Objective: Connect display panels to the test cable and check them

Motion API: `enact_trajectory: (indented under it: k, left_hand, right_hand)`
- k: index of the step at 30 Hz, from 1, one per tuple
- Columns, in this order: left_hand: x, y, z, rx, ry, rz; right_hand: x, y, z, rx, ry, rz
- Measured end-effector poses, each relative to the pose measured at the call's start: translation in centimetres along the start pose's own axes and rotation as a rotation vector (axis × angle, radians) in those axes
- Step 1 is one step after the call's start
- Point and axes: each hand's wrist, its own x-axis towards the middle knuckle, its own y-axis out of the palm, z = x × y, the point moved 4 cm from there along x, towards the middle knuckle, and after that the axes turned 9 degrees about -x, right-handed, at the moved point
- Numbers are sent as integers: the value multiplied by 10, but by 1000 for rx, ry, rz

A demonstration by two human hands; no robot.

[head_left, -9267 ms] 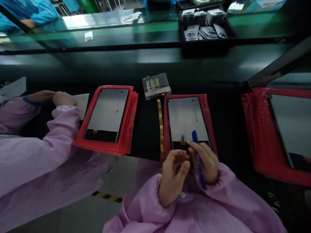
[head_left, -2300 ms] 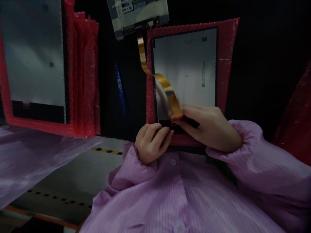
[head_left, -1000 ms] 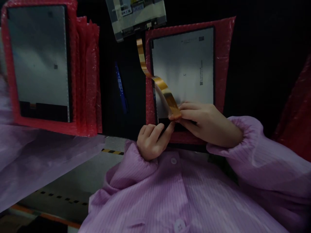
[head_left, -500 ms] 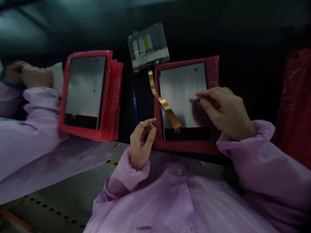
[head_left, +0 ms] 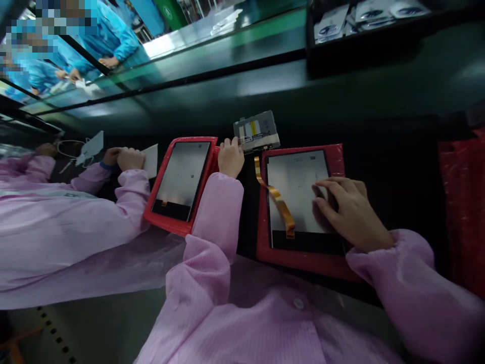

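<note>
the left hand [head_left: 231, 157], grip unclear, seems to be working the grey fixture box [head_left: 265, 125]; the right hand [head_left: 346, 210], loosely spread and empty, is over the display panel [head_left: 293, 174] on red bubble wrap [head_left: 336, 161]. the next move calls for an undisturbed flex cable [head_left: 279, 202].

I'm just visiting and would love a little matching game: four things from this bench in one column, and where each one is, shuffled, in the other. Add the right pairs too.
Things:
1. orange ribbon
2. person's left hand
3. person's right hand
4. black tray

Places:
A. over the right side of the panel nearest the gray box
B. at the far side of the scene, with white packets in it
C. lying partly across that panel, one end at its dark strip
D. at the left end of the gray box

Right pairs: 1-C, 2-D, 3-A, 4-B
</note>
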Motion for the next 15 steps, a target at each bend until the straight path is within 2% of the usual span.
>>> enact_trajectory:
  k: [6,15]
  left_hand:
    - [-4,1,1,34,41,-18]
    - [0,1,-2,43,41,37]
  right_hand:
    - [-2,-2,4,18,14,12]
    - [-1,-2,5,20,22,3]
